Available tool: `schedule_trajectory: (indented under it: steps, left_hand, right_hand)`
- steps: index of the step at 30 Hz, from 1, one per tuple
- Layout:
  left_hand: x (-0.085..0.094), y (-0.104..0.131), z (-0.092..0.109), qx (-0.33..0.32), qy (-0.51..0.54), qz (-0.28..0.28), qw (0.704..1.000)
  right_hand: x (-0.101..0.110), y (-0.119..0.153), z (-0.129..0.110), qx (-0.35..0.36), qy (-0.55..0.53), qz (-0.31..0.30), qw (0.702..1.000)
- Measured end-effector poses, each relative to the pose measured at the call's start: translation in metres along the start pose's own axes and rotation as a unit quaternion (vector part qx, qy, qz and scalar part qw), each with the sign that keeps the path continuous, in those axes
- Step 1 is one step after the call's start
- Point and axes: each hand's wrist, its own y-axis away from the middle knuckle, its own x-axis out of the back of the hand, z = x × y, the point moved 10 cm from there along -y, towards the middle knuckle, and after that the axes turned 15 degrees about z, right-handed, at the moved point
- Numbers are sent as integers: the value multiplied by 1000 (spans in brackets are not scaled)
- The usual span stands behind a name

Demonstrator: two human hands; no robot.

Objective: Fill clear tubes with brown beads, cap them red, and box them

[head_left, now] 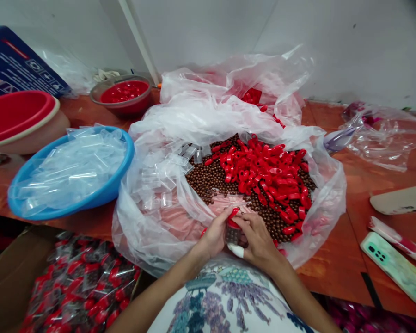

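Note:
Between my two hands is a small clear plastic container (233, 236) with brown beads inside and a red cap (233, 217) at its top. My left hand (215, 234) is closed on its left side. From the right, my right hand (258, 238) grips it, fingers on the red cap; a white covering wraps one fingertip. Just beyond my hands, brown beads (211, 178) and a heap of red plastic caps (263, 166) lie in a spread white plastic bag (327, 194). Empty clear containers (159, 175) lie on the bag's left part.
A blue basin (125, 171) of clear plastic pieces stands left, near red and cream basins (27, 125). Behind it is a bowl of red pieces (125, 92). Below left, a cardboard box (10, 277) holds capped containers. A phone (395, 268) lies right.

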Motion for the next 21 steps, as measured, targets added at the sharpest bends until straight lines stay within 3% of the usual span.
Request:
schedule_trajectory:
  steps: [4,9,16,19,21]
  left_hand:
    - [6,-1,-5,8,-29,28,999]
    - [5,-3,-5,-26,-72,29,997]
    - [11,-1,-8,-83,-90,58,991]
    - [13,11,7,-151,-153,67,974]
    - [16,27,36,-248,-234,87,936]
  right_hand:
    - [9,-1,6,-25,0,50,998]
    - [3,-9,0,-7,30,-12,999]
    - [1,-10,-13,60,46,-5,997]
    - [1,-4,-15,78,41,2,996]
    - [-3,-2,-12,64,34,-9,997]
